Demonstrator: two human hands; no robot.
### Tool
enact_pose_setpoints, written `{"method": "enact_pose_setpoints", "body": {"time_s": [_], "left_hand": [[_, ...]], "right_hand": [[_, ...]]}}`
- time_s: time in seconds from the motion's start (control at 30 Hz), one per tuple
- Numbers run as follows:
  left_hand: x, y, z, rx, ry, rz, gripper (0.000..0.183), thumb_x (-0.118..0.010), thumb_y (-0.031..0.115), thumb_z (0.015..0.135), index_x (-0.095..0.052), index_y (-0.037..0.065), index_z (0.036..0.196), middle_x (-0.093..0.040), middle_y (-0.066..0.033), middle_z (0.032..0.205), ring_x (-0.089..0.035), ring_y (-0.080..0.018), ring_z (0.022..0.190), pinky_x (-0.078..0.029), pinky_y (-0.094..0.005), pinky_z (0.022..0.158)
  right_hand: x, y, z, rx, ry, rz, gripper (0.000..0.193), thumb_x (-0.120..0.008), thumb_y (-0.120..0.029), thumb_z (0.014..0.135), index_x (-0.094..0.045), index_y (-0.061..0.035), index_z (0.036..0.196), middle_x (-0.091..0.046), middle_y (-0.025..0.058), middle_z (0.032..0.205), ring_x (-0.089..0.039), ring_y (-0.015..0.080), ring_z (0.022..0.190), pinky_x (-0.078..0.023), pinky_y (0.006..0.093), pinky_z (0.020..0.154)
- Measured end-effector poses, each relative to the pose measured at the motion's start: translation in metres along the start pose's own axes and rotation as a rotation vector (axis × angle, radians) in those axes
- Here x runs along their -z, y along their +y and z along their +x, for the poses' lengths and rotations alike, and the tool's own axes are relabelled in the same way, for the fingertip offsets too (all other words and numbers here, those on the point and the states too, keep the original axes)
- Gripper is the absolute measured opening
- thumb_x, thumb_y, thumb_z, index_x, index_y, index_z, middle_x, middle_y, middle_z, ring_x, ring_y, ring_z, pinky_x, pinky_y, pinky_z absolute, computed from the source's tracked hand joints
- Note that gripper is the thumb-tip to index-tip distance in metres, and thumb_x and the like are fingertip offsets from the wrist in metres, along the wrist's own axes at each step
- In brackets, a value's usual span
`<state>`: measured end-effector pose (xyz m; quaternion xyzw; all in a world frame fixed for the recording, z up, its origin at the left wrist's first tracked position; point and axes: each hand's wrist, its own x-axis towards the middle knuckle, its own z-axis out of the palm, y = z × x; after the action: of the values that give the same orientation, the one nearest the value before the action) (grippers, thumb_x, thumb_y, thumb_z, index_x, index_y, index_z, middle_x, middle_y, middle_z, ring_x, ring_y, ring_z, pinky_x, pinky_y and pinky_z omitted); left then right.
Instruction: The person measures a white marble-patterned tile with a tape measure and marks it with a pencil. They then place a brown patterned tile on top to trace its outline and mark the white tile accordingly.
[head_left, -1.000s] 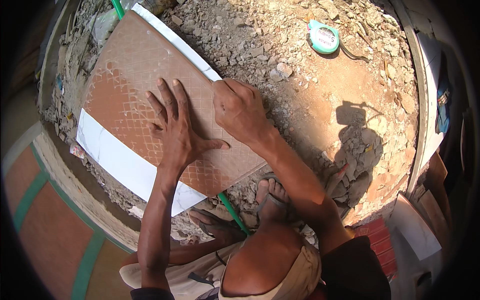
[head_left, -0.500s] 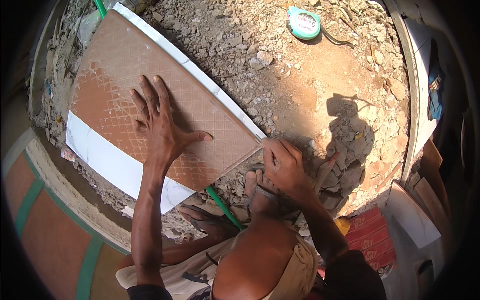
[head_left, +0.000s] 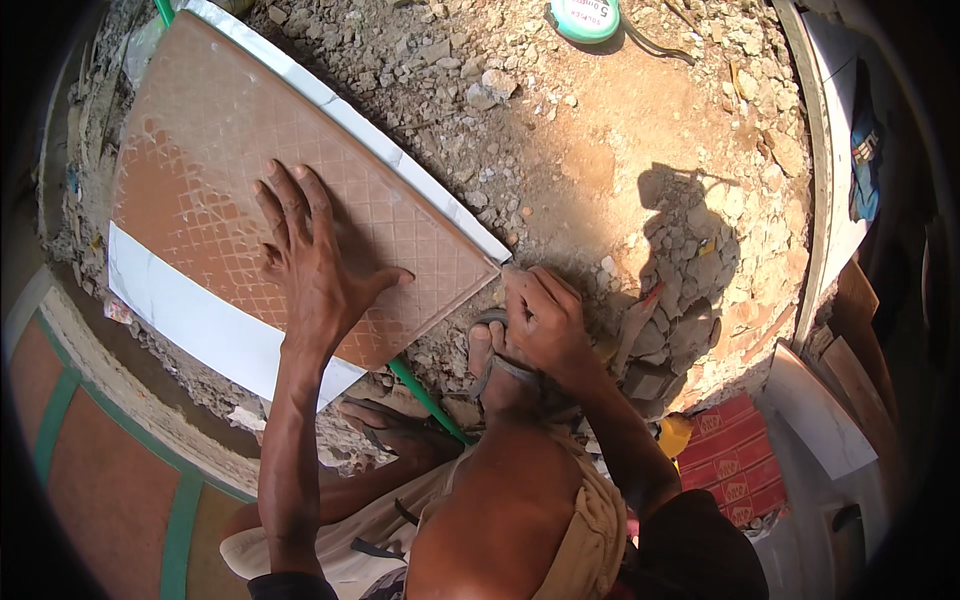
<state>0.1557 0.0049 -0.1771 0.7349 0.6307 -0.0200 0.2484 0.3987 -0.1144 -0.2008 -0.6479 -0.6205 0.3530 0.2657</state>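
Note:
A brown tile (head_left: 390,215) lies with its gridded, dusty underside up, on top of a white marbled tile (head_left: 190,295). White shows along its far right edge and at its lower left. My left hand (head_left: 318,275) rests flat on the brown underside, fingers spread. At the near right corner of the tiles, my right hand (head_left: 547,322) is closed in a pinch. Whatever those fingers hold at the corner is too small and hidden to make out. A thin green rod or pipe (head_left: 428,402) runs under the tiles.
A teal tape measure (head_left: 585,20) lies on the rubble (head_left: 480,90) at the top. Red boxes (head_left: 735,460), a yellow object (head_left: 674,435) and a white tile piece (head_left: 820,415) sit at lower right. My sandalled feet are right below the tiles.
The whole view has shifted, so the tiles and tape measure appear slightly farther left and up. My left hand stays spread on the tile; my right stays pinched at the corner.

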Motion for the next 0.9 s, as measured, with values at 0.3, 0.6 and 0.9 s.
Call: {"method": "enact_pose_setpoints", "body": {"time_s": [0.3, 0.6, 0.9], "left_hand": [[-0.003, -0.006, -0.001, 0.014, -0.017, -0.006, 0.152, -0.100, 0.033, 0.047, -0.004, 0.010, 0.162, 0.006, -0.0249, 0.166, 0.008, -0.0492, 0.151, -0.020, -0.0734, 0.112], [-0.006, -0.008, -0.002, -0.028, 0.015, -0.040, 0.153, -0.100, 0.035, 0.046, -0.004, 0.010, 0.162, 0.008, -0.0238, 0.166, 0.010, -0.0487, 0.151, -0.020, -0.0736, 0.112], [-0.006, -0.008, -0.002, -0.022, 0.006, -0.037, 0.153, -0.100, 0.037, 0.047, -0.001, 0.013, 0.162, 0.009, -0.0226, 0.166, 0.011, -0.0466, 0.152, -0.018, -0.0743, 0.112]], "right_hand": [[-0.013, -0.005, 0.019, 0.093, -0.009, -0.030, 0.024, -0.063, 0.013, 0.079, -0.064, 0.0084, 0.102, -0.061, 0.0180, 0.079, -0.062, 0.0353, 0.070, -0.052, 0.0421, 0.062], [-0.012, -0.007, 0.018, 0.081, -0.050, -0.065, 0.024, -0.063, 0.006, 0.078, -0.065, 0.0096, 0.102, -0.064, 0.0178, 0.082, -0.065, 0.0334, 0.075, -0.055, 0.0424, 0.070], [-0.012, -0.004, 0.017, 0.084, -0.063, -0.057, 0.025, -0.063, 0.007, 0.078, -0.065, 0.0097, 0.103, -0.064, 0.0175, 0.083, -0.066, 0.0336, 0.077, -0.055, 0.0421, 0.071]]}}
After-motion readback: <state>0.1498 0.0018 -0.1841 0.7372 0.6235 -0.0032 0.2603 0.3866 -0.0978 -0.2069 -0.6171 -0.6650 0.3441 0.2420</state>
